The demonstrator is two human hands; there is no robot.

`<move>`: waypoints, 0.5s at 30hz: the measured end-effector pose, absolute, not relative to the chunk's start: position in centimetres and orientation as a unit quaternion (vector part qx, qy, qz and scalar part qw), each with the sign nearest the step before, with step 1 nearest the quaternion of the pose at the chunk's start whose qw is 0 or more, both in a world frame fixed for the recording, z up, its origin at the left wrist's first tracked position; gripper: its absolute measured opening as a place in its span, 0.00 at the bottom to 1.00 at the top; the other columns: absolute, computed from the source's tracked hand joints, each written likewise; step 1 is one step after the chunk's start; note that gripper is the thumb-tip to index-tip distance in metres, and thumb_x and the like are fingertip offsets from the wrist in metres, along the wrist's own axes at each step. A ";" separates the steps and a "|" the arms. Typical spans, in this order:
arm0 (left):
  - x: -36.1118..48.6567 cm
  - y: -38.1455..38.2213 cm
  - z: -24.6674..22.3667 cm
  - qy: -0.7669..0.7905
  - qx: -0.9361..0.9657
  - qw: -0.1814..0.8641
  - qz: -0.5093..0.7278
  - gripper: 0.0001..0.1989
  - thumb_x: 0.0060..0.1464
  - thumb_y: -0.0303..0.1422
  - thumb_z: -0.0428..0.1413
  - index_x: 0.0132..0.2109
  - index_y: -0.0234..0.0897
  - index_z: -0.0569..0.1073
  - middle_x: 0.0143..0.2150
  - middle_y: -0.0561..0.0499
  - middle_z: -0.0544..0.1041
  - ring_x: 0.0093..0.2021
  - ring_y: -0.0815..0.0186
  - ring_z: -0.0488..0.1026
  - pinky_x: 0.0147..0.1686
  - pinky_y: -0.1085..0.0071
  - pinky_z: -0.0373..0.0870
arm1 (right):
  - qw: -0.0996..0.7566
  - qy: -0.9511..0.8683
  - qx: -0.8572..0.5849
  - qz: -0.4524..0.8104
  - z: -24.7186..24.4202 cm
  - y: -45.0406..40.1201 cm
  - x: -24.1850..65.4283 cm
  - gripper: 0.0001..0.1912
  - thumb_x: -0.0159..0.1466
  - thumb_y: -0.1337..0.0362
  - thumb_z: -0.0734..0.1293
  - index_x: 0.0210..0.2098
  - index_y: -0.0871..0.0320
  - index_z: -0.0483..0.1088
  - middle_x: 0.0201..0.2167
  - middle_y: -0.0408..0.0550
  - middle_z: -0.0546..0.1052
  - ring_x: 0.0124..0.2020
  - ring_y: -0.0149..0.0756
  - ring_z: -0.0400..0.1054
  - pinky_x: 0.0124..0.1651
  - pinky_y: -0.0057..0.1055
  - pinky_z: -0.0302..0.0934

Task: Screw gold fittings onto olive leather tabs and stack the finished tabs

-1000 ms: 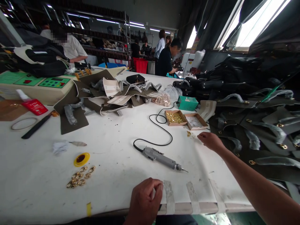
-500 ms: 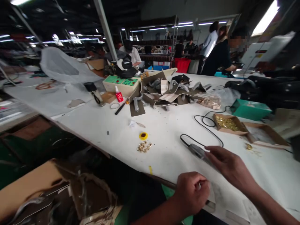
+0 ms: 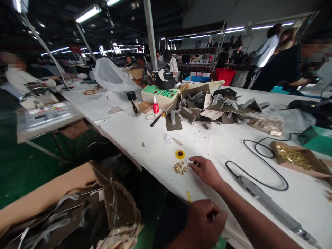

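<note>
Right fingertips at the gold links, none pinched

Starting at the far left, we see a cardboard carton (image 3: 52,190) of dark flat pieces, well away from the fingers and lower than the tabletop. Moving right, the gold links (image 3: 178,168) lie in a loose cluster on the white tabletop, just left of the right fingertips; we cannot tell whether the nearest link is touched. A yellow-rimmed disc (image 3: 180,154) lies just beyond them, ahead and left of those fingers.

Our right hand (image 3: 204,170) has its fingers loosely bent, thumb and forefinger parted, with no link between them that we can make out. Our left hand (image 3: 203,221) is nearer the body, fingers curled in; whether it holds anything, we cannot tell. Right of both hands lie the grey electric screwdriver (image 3: 269,204) and, farther off, a tray of small gold fittings (image 3: 318,164).

We judge the step in hand to be picking at the links. The next move seems to call for lowering thumb and forefinger around one link, closing lightly, without scattering its neighbours.
</note>
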State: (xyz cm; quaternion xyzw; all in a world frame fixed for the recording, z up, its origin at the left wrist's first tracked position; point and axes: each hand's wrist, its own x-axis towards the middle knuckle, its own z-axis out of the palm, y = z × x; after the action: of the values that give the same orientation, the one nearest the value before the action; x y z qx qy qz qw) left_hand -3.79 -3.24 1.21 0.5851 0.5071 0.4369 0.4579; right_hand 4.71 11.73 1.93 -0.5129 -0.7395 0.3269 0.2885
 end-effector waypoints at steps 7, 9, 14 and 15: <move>-3.0 -2.9 -0.2 0.558 0.590 0.414 0.412 0.09 0.45 0.28 0.60 0.20 0.37 0.71 0.18 0.56 0.68 0.21 0.72 0.64 0.26 0.73 0.56 | 0.287 -0.731 -0.541 0.301 1.9 16.7 1.9 0.14 0.65 0.56 0.67 0.47 0.53 0.78 0.38 0.44 0.82 0.33 0.37 0.74 0.40 0.34 0.67; -3.2 -2.8 -0.8 0.572 0.596 0.408 0.389 0.07 0.44 0.29 0.61 0.21 0.37 0.73 0.18 0.55 0.70 0.21 0.71 0.64 0.26 0.73 0.57 | 0.286 -0.731 -0.549 0.287 2.0 17.8 1.3 0.12 0.66 0.57 0.68 0.46 0.52 0.79 0.37 0.44 0.82 0.34 0.38 0.75 0.40 0.34 0.67; -3.6 -0.6 -2.7 0.534 0.622 0.488 0.301 0.11 0.47 0.37 0.65 0.20 0.41 0.77 0.16 0.55 0.71 0.21 0.69 0.67 0.25 0.74 0.60 | 0.293 -0.752 -0.548 0.219 2.7 21.0 -1.1 0.09 0.66 0.59 0.68 0.44 0.50 0.79 0.39 0.43 0.82 0.37 0.37 0.75 0.41 0.32 0.66; -3.6 0.0 -3.0 0.522 0.621 0.509 0.287 0.13 0.46 0.40 0.66 0.19 0.42 0.76 0.14 0.55 0.69 0.21 0.68 0.67 0.24 0.74 0.61 | 0.296 -0.756 -0.548 0.201 2.9 21.8 -1.4 0.09 0.66 0.59 0.68 0.44 0.50 0.79 0.41 0.43 0.82 0.38 0.37 0.75 0.41 0.32 0.66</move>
State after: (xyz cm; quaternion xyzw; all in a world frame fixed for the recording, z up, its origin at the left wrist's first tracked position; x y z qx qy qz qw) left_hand -3.56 0.04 -3.03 0.6211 0.5219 0.2869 0.5094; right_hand -1.40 21.81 2.93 -0.5482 -0.7562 0.2007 0.2955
